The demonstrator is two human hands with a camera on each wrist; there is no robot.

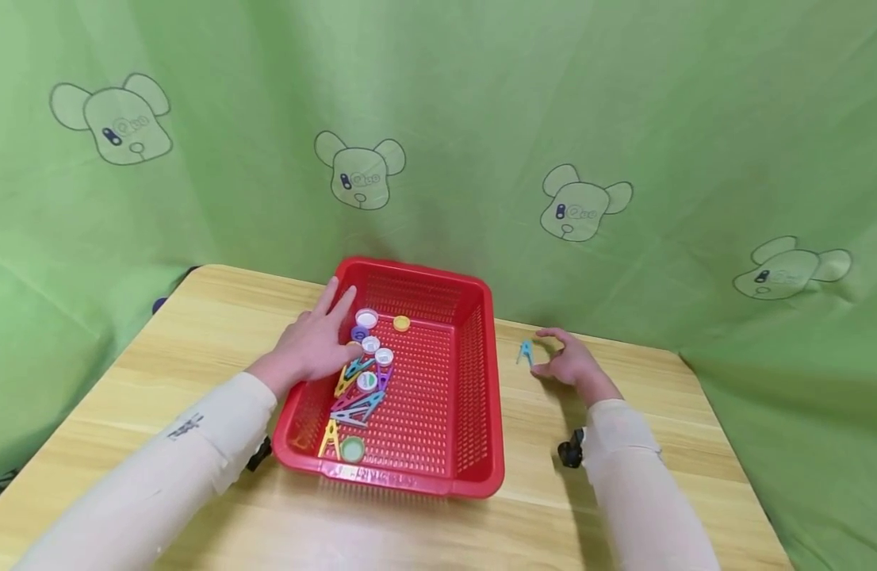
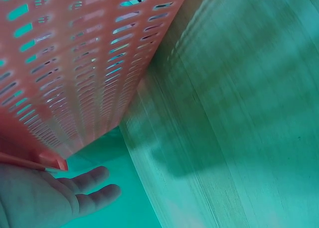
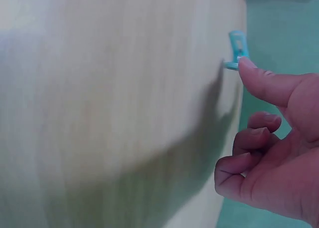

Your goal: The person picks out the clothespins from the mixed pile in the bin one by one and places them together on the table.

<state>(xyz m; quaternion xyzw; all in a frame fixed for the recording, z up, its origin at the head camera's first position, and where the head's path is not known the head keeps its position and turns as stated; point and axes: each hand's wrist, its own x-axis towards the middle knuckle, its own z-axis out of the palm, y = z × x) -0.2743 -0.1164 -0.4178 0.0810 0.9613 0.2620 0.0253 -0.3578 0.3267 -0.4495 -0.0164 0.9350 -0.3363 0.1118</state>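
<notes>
In the head view my left hand (image 1: 312,342) lies over the left rim of a red perforated plastic basket (image 1: 474,381). Its fingers are straight and spread, with the thumb reaching inside near a white bottle cap (image 1: 370,344). My right hand (image 1: 568,365) is on the basket's right, thumb and index finger spread apart beside a light blue clothespin (image 1: 527,351). In the right wrist view the thumb tip overlaps that clothespin (image 3: 239,48), and the other visible fingers are bent. Several coloured clothespins, among them a yellow one (image 1: 329,439), lie along the basket's left side.
Also in the basket are a yellow cap (image 1: 401,323) and a green cap (image 1: 352,450), with several others. The basket stands on a wooden table (image 1: 545,515). A green cloth (image 1: 467,159) with printed bear heads hangs behind the table and down its right side.
</notes>
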